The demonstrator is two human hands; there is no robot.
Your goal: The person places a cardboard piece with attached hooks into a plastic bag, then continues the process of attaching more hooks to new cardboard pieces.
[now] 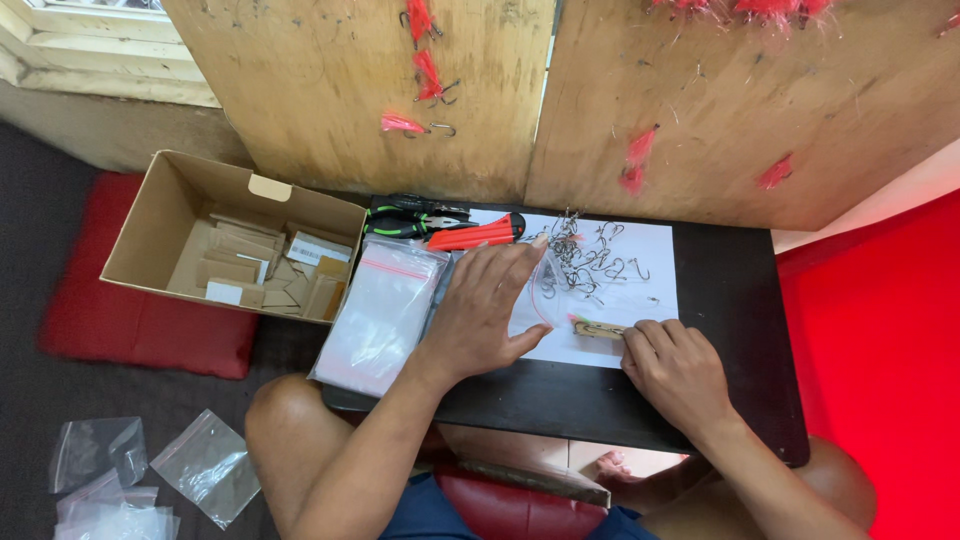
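White paper covers part of a dark low table, and a loose pile of metal fish hooks lies on it. The left hand rests flat with its fingers spread wide, pressing down on a small clear plastic bag whose far end reaches the edge of the hook pile. The right hand has its fingers curled and its fingertips on a small brown card that lies on the paper just beside the bag's mouth; I cannot tell whether the card is pinched or only touched.

Just left of the left hand sits a stack of clear zip bags with a red strip, overhanging the table edge. Behind the hands lie pliers with green and black handles and a red-handled tool. An open cardboard box holding brown cards stands to the left on a red cushion. More clear bags lie on the floor. 2 wooden boards lean behind the table, with red feathered lures hooked into them.
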